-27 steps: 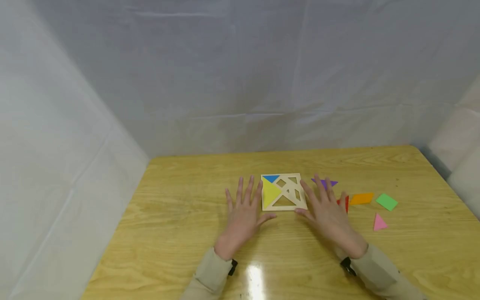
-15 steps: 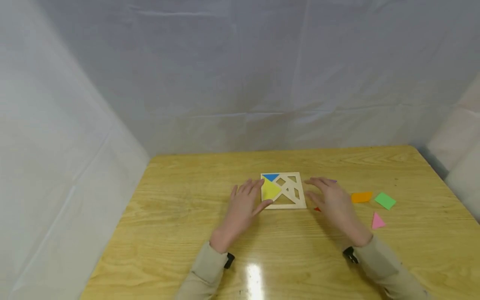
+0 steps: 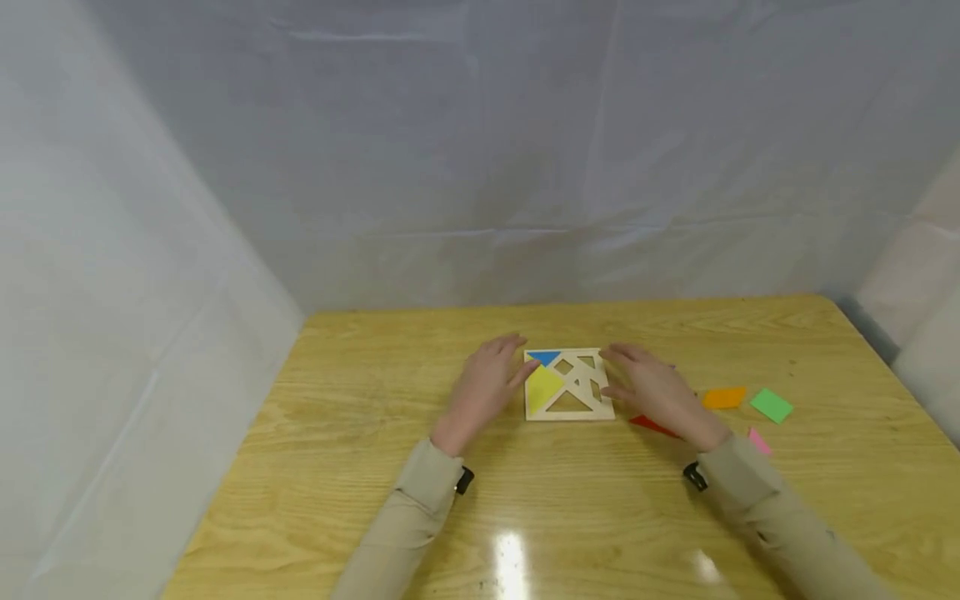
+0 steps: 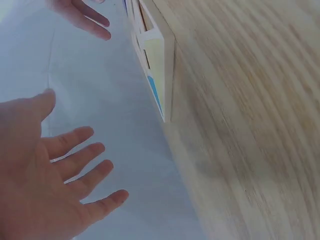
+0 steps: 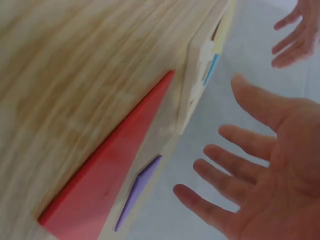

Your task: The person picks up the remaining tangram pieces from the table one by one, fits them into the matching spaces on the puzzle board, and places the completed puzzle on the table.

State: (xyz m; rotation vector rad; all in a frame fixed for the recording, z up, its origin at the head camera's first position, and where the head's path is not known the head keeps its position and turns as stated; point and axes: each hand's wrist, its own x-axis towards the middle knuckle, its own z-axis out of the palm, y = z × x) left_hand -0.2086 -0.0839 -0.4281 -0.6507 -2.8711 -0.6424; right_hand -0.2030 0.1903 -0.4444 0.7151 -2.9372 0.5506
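A square wooden tangram board (image 3: 606,410) lies on the table, with a blue triangle (image 3: 543,357) and a yellow triangle (image 3: 542,393) set in its left side; its other cutouts show bare. My left hand (image 3: 480,392) hovers at the board's left edge, fingers relaxed and holding nothing. On the other side, my right hand (image 3: 658,392) hovers past the right edge, also holding nothing. Below it lies a red triangle (image 5: 112,160), partly hidden in the head view. A purple piece (image 5: 137,192) shows in the right wrist view, mostly covered by my hand from above.
To the right of my right hand lie an orange parallelogram (image 3: 724,397), a green square-like piece (image 3: 772,405) and a pink triangle (image 3: 759,442), partly hidden by my wrist. The wooden table (image 3: 337,433) ends at a pale cloth backdrop (image 3: 480,167).
Both hands went from spread flat beside the board to a looser, more bent pose, and both shifted slightly away from me. The board and pieces stay put.
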